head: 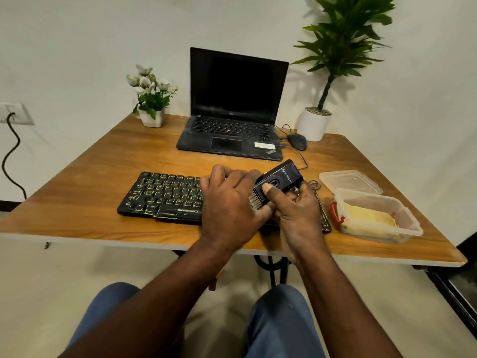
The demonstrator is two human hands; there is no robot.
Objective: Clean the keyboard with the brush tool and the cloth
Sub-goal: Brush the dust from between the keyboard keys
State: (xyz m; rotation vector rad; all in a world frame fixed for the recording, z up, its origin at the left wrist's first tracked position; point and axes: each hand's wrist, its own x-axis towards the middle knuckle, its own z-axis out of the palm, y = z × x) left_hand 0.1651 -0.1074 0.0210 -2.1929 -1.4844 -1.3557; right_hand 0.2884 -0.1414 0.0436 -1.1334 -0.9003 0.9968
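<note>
Now right hand (296, 210) gripping brush tool (280, 180), bristles (256, 200) pointing down-left at keyboard (160, 195) lying crosswise directly below; left hand (229, 200) covering keys beside bristles, grip unclear; cloth (369, 215) sitting in tub (413, 226) right

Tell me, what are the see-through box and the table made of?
The box looks like clear plastic: the yellow cloth shows through its cloudy walls. The table looks like wood, or a wood-look sheet: smooth, with brown grain lines.
</note>
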